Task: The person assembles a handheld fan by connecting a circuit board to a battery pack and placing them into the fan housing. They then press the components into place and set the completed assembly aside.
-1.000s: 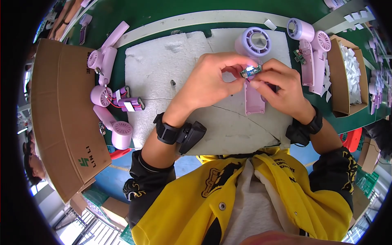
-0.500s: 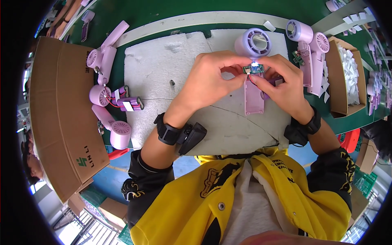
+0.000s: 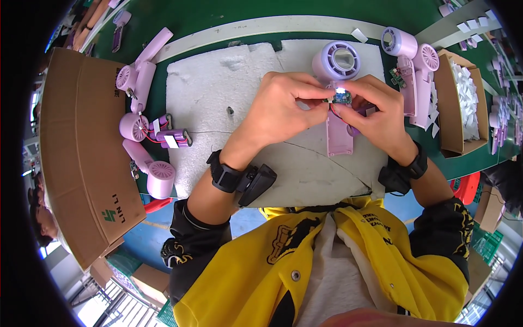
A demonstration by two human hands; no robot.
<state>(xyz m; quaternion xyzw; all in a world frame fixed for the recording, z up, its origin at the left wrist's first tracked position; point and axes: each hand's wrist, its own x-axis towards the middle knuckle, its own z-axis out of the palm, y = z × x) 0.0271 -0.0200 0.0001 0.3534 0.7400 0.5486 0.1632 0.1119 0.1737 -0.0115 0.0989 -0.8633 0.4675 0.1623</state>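
Observation:
A small green circuit board with a bright light on it is held between my two hands, over a handheld fan. My left hand pinches its left end with thumb and forefinger. On the other end, the fingers of my right hand are closed. Just beyond the board lies the fan's round lilac head. Its open pink handle shell extends toward me beneath my fingers. A purple battery part shows only in slivers behind my right fingers. Short wires run by the board, partly hidden by the fingertips.
A white foam sheet lies under the work. Several pink fan parts and purple battery cells sit at its left, beside a large cardboard box. On the right are more fan bodies and a carton of white slips.
The fan and board have shifted slightly toward me, and the fan head has turned a little. My left fingertips now cover more of the board's left end.

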